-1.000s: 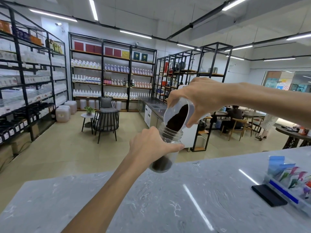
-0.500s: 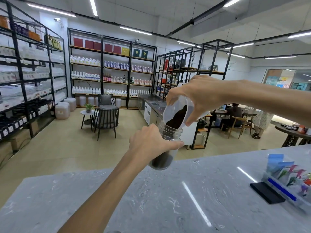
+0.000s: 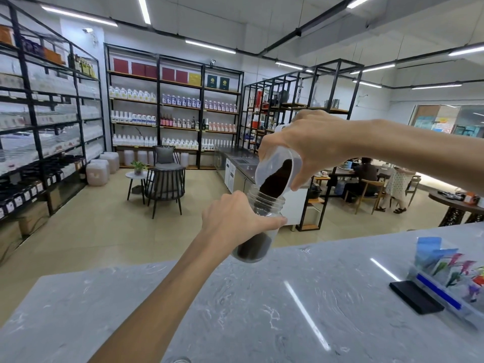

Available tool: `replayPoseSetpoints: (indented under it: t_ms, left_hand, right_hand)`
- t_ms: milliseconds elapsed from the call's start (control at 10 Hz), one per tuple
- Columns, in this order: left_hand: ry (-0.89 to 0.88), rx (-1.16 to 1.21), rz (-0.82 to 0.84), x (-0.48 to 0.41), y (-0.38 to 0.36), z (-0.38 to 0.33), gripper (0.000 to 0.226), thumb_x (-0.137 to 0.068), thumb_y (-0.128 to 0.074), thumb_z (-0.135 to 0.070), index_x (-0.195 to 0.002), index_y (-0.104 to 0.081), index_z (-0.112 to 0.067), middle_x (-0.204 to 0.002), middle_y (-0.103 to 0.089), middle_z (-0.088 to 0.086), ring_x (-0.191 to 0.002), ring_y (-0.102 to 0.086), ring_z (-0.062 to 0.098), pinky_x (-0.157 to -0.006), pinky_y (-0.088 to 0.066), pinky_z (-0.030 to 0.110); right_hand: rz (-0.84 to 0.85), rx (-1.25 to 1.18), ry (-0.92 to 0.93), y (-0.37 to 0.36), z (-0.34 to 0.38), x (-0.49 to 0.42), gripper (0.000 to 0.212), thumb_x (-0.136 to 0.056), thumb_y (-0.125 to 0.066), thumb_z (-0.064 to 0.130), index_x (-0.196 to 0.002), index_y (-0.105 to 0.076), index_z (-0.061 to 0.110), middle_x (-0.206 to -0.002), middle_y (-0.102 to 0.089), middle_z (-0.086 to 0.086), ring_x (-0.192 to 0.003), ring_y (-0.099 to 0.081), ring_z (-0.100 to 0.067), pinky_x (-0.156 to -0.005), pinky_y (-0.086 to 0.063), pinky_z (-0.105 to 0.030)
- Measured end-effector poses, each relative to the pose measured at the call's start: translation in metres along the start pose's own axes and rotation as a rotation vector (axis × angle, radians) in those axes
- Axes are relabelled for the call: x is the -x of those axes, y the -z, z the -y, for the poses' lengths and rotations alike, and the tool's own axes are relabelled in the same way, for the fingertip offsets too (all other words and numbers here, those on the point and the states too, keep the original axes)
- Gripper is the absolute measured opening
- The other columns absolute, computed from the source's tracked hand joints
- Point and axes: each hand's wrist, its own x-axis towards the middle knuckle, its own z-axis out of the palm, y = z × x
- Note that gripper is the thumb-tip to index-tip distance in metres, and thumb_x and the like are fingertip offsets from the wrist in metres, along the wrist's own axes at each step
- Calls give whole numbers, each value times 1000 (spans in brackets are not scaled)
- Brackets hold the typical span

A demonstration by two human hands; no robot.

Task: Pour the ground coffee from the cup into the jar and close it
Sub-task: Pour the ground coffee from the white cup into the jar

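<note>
So the left hand (image 3: 233, 218) is wrapped around the middle of a clear glass jar with a threaded neck (image 3: 264, 221), holding it up above the far edge of a grey marbled stone counter (image 3: 235, 310), tilted a bit with its open mouth up. Dark ground coffee (image 3: 252, 248) sits in the bottom of it. The right hand (image 3: 311, 148) grips a translucent plastic cup (image 3: 275, 170) from above, fingers curled round its body, tipped steeply so the rim rests right at the jar's mouth. A dark tongue of coffee grounds lies along the cup's lower side, reaching down into the jar. Off to the right on the counter lies a flat black rectangular pad (image 3: 415, 297) just beside a clear plastic organiser box of colourful sachets (image 3: 450, 286).
</note>
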Motion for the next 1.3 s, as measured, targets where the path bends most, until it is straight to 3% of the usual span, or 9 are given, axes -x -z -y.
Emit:
replayPoseSetpoints:
  t_ms: [200,400,600,800,900,1000,1100,1200,1300]
  left_hand:
    - [-13,10,-3,1,2,-2,75,-54,-59,-92,-70,-52,-19,-67,-63,-4,-63,-60,15,-50,-35,29]
    - [-15,5,-20,2,0,-4,76,-55,-60,-91,-77,-57,-18,-72,-63,-3,-69,-61,19,-53,-38,30]
    - [-10,2,-35,3,1,-5,75,-55,-60,-90,-75,-55,-18,-72,-61,-3,-68,-59,19,-49,-31,30]
    - [-6,10,-43,4,2,-5,75,-57,-61,-89,-74,-53,-16,-71,-60,-3,-69,-59,21,-50,-31,30]
    - [-9,21,-41,5,2,-6,74,-58,-62,-88,-73,-54,-16,-70,-60,-3,-68,-59,21,-50,-32,30]
    - [-18,23,-40,5,2,-8,74,-58,-62,-88,-71,-51,-17,-68,-59,-3,-66,-59,20,-51,-32,30]
    - [-25,29,-39,5,3,-11,73,-58,-62,-88,-70,-51,-17,-67,-59,-3,-65,-58,18,-51,-32,29]
    - [-31,40,-33,5,3,-13,73,-59,-63,-88,-71,-53,-17,-68,-60,-3,-66,-59,18,-50,-32,28]
    - [-29,25,-36,5,1,-14,74,-58,-61,-90,-70,-52,-18,-67,-59,-3,-66,-59,19,-50,-31,28]
  right_hand:
    - [-5,-7,-9,2,-1,4,83,-61,-85,61,-131,-46,39,-92,-49,38,-88,-49,-2,-100,-44,-52]
    - [20,21,-13,3,2,5,84,-61,-85,62,-131,-43,40,-120,-65,19,-105,-62,-14,-103,-41,-52]
    - [12,54,-25,1,2,5,86,-60,-84,65,-132,-44,39,-118,-68,15,-101,-63,-16,-100,-44,-51]
    - [52,80,-121,0,3,-3,75,-51,-80,68,-119,-58,45,-99,-68,15,-84,-65,-15,-76,-53,-36]
    - [60,111,-164,4,4,-5,71,-51,-79,68,-117,-59,49,-98,-68,16,-86,-67,-14,-73,-53,-33]
    - [20,135,-51,-2,11,-8,79,-57,-82,68,-126,-49,46,-107,-61,27,-88,-58,-8,-91,-45,-36]
    - [60,66,-104,1,8,-7,78,-54,-84,66,-122,-53,44,-109,-64,24,-83,-53,-7,-86,-45,-37]
    - [60,10,-100,5,0,0,68,-49,-76,71,-111,-60,47,-98,-71,14,-77,-63,-14,-72,-52,-36]
    - [45,20,-124,10,4,3,67,-50,-74,72,-111,-60,48,-96,-70,16,-75,-60,-11,-74,-53,-36]
